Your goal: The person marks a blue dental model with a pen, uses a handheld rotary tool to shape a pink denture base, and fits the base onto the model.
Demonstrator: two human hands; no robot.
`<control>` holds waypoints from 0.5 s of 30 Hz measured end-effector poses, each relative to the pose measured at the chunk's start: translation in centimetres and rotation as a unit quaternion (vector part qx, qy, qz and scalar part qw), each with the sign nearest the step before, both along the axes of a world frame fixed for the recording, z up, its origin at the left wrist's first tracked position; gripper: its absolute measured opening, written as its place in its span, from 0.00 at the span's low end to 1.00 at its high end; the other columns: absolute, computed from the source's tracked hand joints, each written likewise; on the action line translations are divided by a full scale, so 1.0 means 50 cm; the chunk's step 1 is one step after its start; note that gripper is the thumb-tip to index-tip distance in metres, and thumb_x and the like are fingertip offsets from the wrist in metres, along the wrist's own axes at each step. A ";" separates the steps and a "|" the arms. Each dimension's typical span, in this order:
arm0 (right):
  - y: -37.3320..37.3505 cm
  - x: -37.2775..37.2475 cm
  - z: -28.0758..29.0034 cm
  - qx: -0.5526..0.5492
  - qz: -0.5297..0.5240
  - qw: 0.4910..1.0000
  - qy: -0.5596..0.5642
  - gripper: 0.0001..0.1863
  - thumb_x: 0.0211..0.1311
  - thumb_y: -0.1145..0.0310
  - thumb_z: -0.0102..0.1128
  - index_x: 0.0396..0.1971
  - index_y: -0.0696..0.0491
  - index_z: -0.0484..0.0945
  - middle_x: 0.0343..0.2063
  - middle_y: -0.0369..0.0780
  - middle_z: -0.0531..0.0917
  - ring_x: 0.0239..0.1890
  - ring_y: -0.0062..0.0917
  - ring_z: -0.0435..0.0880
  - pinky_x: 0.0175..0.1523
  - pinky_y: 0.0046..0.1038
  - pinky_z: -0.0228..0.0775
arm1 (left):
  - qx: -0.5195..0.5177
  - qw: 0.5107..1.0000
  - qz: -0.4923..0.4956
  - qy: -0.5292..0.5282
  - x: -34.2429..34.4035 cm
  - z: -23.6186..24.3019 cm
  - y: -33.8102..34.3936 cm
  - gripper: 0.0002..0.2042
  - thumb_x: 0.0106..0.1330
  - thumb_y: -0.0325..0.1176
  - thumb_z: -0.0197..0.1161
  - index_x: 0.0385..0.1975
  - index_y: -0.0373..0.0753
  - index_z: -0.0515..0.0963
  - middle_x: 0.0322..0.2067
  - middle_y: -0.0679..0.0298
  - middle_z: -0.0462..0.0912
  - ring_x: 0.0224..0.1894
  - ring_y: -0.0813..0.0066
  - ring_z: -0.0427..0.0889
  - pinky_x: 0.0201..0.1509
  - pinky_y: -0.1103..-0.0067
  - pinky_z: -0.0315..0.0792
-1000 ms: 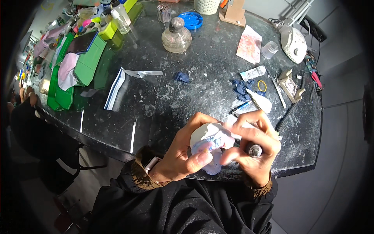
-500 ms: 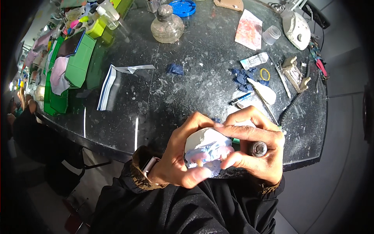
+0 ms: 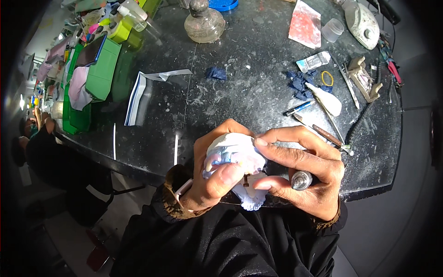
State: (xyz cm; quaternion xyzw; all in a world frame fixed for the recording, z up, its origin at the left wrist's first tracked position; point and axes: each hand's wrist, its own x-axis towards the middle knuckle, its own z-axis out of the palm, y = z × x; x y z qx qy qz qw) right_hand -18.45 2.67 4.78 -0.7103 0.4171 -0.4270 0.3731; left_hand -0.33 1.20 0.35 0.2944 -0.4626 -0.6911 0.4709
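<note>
My left hand [image 3: 217,166] is closed around a white plaster dental model [image 3: 230,140], its thumb pressed over the front. Pink and bluish material covers the model's near side. Below hangs a pale, bluish-edged lower part [image 3: 252,199], apart from the upper at the front, with a small dark screw [image 3: 246,180] between them. Tucked in my curled right hand [image 3: 309,166] is a handpiece [image 3: 302,180], its round metal end facing me. The right index fingertip touches the upper model's right side, and the thumb tip is beside the gap. The handpiece's far end is hidden.
Right of my hands lie a blue pen [image 3: 299,108], wax tools [image 3: 327,135], blue wax scraps [image 3: 300,84], a tube [image 3: 314,61] and a beige frame [image 3: 364,79]. A glass burner [image 3: 204,25] stands at the back. Green bins [image 3: 102,69] and folded paper [image 3: 135,99] are left.
The model's lower part has swung away from the upper, exposing the dark screw. My left thumb has moved up over the model's front. The whole view has shifted slightly.
</note>
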 end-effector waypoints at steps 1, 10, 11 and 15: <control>0.003 0.005 -0.004 -0.006 -0.024 1.000 0.007 0.27 0.34 0.57 0.75 0.38 0.56 0.83 0.35 0.44 0.82 0.36 0.29 0.81 0.41 0.27 0.71 | 0.001 1.000 0.000 -0.005 -0.003 0.004 0.002 0.18 0.51 0.36 0.56 0.37 0.28 0.70 0.27 0.58 0.79 0.31 0.76 0.79 0.37 0.80 0.73; 0.010 0.014 0.007 0.005 -0.026 0.999 -0.026 0.24 0.35 0.62 0.76 0.36 0.56 0.83 0.33 0.44 0.82 0.34 0.27 0.81 0.36 0.24 0.71 | -0.043 0.999 0.014 0.010 -0.002 -0.005 0.006 0.19 0.44 0.39 0.58 0.31 0.28 0.71 0.23 0.61 0.75 0.25 0.79 0.75 0.29 0.82 0.68; 0.011 0.013 0.007 0.002 -0.024 0.999 -0.029 0.23 0.35 0.63 0.76 0.36 0.56 0.83 0.33 0.44 0.82 0.33 0.27 0.81 0.36 0.24 0.71 | -0.042 0.999 0.012 0.010 -0.002 -0.008 0.004 0.19 0.44 0.39 0.58 0.31 0.28 0.71 0.23 0.61 0.75 0.25 0.79 0.75 0.29 0.82 0.68; 0.010 0.013 0.009 -0.007 -0.020 0.999 -0.034 0.22 0.35 0.65 0.76 0.35 0.57 0.83 0.32 0.43 0.82 0.33 0.27 0.82 0.35 0.24 0.71 | -0.090 0.996 0.004 -0.009 0.001 -0.009 0.003 0.19 0.44 0.38 0.59 0.31 0.28 0.70 0.24 0.61 0.75 0.24 0.79 0.74 0.28 0.83 0.68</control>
